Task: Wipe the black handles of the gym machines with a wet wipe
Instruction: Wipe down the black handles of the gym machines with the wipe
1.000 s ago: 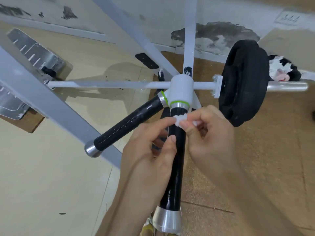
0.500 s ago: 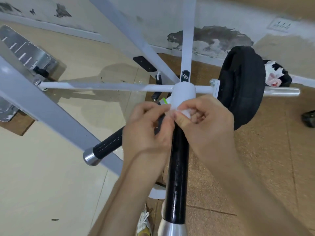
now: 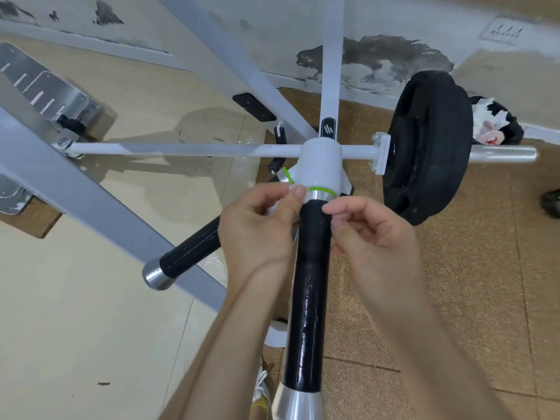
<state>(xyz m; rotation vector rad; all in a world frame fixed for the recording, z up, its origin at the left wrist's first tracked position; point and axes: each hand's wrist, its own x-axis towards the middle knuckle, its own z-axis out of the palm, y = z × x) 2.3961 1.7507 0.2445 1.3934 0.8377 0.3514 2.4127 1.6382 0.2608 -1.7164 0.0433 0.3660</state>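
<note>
Head view: hands had parted vs 0.5 s ago. Left hand (image 3: 257,228) fingers pinched wipe (image 3: 274,211) at 9 o'clock of near handle (image 3: 309,283). Right hand (image 3: 374,234) fingers curled at 3 o'clock, grasp unclear. Wrap-and-wipe prob. starting.

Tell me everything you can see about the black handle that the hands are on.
The handle is a glossy, wet-looking black bar running from a white hub toward the camera. A silver collar with a green ring tops it, and a silver cap ends it. The left hand curls against its upper left side, pinching what looks like a white wipe. The right hand touches its upper right side with its fingertips.
</note>
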